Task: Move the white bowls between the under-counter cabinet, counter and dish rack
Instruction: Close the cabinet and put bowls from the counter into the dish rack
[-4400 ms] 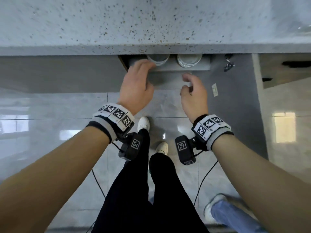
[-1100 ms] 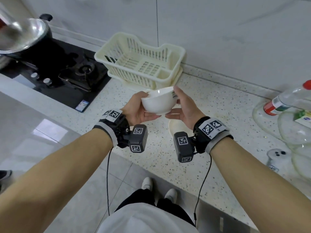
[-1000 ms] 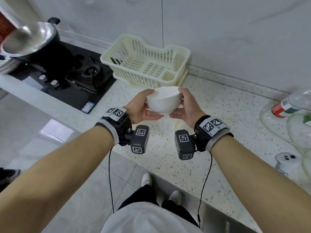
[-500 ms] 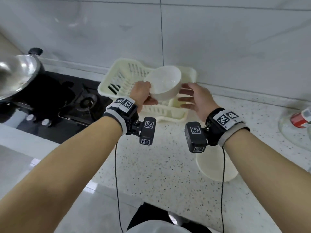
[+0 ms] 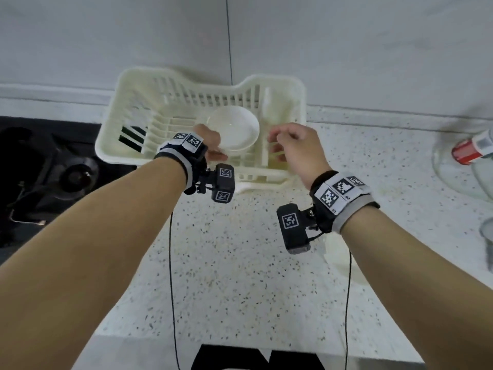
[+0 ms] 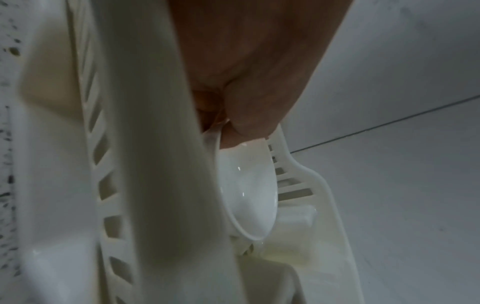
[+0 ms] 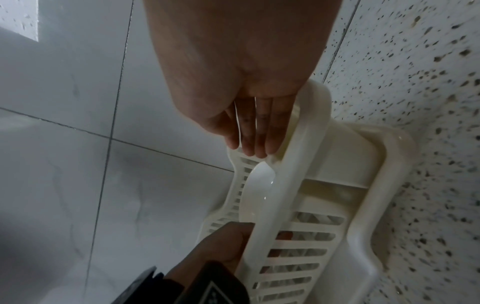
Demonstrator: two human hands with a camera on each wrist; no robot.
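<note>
head: high, looking down at rack [image 5: 112,145]
wrists: close, facing along fingers
shared: rack, bowl [image 5: 233,128]

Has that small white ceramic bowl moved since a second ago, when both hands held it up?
Yes. The small white ceramic bowl has gone from above the speckled counter into the cream plastic dish rack, held by the left hand.

white bowl [image 5: 232,128]: glossy, smooth ceramic look | dish rack [image 5: 138,102]: cream slatted plastic | counter [image 5: 240,263]: speckled stone | wall [image 5: 346,44]: smooth tile
</note>
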